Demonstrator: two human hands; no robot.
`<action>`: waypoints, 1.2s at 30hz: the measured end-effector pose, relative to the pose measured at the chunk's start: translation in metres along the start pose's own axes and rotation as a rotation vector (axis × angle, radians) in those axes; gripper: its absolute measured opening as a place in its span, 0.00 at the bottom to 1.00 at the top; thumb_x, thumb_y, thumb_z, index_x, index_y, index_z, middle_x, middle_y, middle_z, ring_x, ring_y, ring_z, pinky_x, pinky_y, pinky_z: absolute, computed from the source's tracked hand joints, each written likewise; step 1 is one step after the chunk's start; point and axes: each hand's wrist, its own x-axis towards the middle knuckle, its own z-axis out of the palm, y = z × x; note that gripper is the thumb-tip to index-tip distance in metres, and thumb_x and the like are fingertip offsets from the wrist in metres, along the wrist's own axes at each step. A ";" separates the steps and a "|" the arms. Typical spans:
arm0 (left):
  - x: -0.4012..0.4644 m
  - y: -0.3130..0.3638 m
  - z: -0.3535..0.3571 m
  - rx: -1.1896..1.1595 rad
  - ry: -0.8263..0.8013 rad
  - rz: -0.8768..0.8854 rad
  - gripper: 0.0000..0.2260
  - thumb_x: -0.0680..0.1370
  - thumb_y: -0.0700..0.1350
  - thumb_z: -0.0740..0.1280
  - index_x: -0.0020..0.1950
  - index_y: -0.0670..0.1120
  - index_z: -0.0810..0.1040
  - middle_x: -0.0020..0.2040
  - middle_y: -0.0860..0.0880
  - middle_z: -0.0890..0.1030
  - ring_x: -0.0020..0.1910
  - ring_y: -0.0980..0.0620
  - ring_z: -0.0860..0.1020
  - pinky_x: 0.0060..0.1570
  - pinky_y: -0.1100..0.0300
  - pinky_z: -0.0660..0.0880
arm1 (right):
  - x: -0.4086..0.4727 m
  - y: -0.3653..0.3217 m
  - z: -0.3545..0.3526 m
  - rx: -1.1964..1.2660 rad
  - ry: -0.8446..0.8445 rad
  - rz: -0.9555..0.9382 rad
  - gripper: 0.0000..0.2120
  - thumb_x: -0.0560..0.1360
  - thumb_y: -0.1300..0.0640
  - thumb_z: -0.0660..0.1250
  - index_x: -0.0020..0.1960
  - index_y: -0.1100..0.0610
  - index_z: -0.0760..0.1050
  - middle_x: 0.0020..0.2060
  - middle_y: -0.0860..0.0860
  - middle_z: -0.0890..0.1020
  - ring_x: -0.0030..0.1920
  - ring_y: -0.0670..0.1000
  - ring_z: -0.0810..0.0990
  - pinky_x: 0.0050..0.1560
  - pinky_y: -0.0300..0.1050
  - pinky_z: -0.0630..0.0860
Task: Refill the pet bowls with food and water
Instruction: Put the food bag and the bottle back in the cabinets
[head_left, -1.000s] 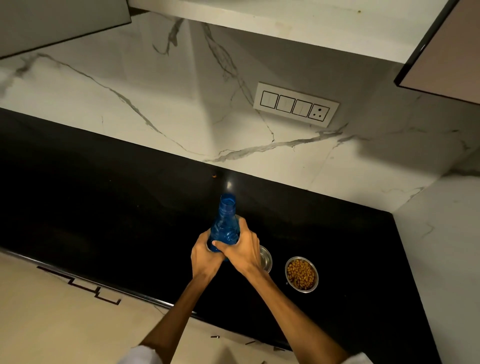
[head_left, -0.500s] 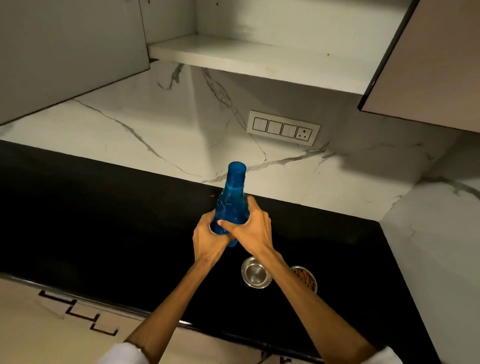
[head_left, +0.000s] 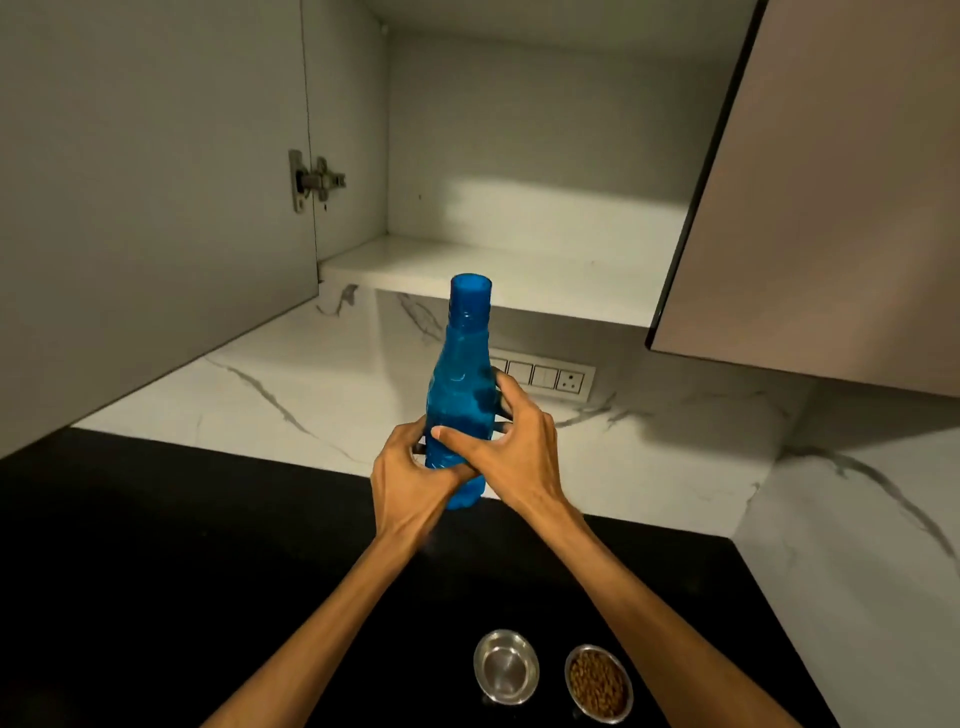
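A blue plastic bottle (head_left: 460, 384) with its blue cap on is held upright in the air, in front of the open wall cabinet. My left hand (head_left: 410, 478) grips its lower body from the left. My right hand (head_left: 511, 447) wraps it from the right, thumb across the front. Far below, on the black countertop (head_left: 156, 545), stand two small steel bowls: the left bowl (head_left: 505, 666) looks shiny inside, and whether it holds water is unclear; the right bowl (head_left: 598, 684) holds brown pet food.
The cabinet shelf (head_left: 519, 275) is bare and white. Its open doors flank it, one on the left (head_left: 156, 208) and one on the right (head_left: 831, 208). A switch panel (head_left: 545, 375) sits on the marble backsplash. A marble side wall (head_left: 857, 545) closes the right.
Both hands have raised the bottle from just above the bowls up towards the cabinet shelf. The view has tilted upward, and the bowls now lie low in the picture.
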 end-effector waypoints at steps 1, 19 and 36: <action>0.004 0.010 -0.003 -0.002 0.009 0.018 0.32 0.57 0.64 0.73 0.58 0.55 0.77 0.51 0.55 0.82 0.51 0.58 0.79 0.48 0.60 0.79 | 0.004 -0.010 -0.003 0.003 0.009 -0.020 0.40 0.65 0.44 0.81 0.74 0.46 0.72 0.61 0.38 0.83 0.61 0.40 0.81 0.59 0.46 0.83; 0.093 0.165 -0.025 0.026 0.027 0.224 0.35 0.60 0.63 0.79 0.62 0.46 0.83 0.47 0.54 0.83 0.46 0.54 0.83 0.46 0.55 0.82 | 0.112 -0.142 -0.060 -0.001 0.160 -0.219 0.37 0.67 0.47 0.83 0.72 0.49 0.74 0.58 0.45 0.84 0.55 0.46 0.84 0.54 0.45 0.85; 0.188 0.199 0.011 -0.018 0.043 0.170 0.35 0.58 0.61 0.81 0.62 0.47 0.83 0.50 0.53 0.87 0.50 0.54 0.85 0.55 0.51 0.83 | 0.222 -0.134 -0.073 0.028 0.146 -0.250 0.31 0.65 0.44 0.83 0.65 0.45 0.78 0.54 0.45 0.87 0.49 0.44 0.86 0.50 0.47 0.86</action>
